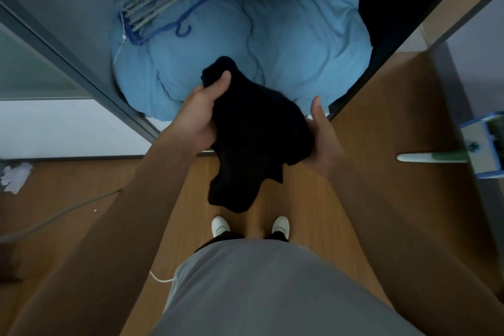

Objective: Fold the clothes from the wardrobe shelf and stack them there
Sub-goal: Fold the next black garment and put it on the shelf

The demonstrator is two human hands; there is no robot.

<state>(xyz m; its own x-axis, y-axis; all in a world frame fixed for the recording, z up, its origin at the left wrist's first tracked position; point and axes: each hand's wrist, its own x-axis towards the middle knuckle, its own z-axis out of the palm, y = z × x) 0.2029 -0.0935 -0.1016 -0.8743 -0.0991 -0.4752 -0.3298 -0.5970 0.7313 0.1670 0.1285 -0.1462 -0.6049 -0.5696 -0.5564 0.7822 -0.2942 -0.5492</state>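
Wood floor [381,131]; left hand [200,114] grips crumpled garment [256,128], right hand [324,139] cradles.

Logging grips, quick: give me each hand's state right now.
Left hand: grips the black garment, thumb over it.
Right hand: against the garment, fingers hidden; cannot tell.

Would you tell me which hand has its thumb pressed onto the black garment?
The left hand: its thumb pinches the black garment near the top, whereas the right hand holds its thumb up, clear of the cloth.
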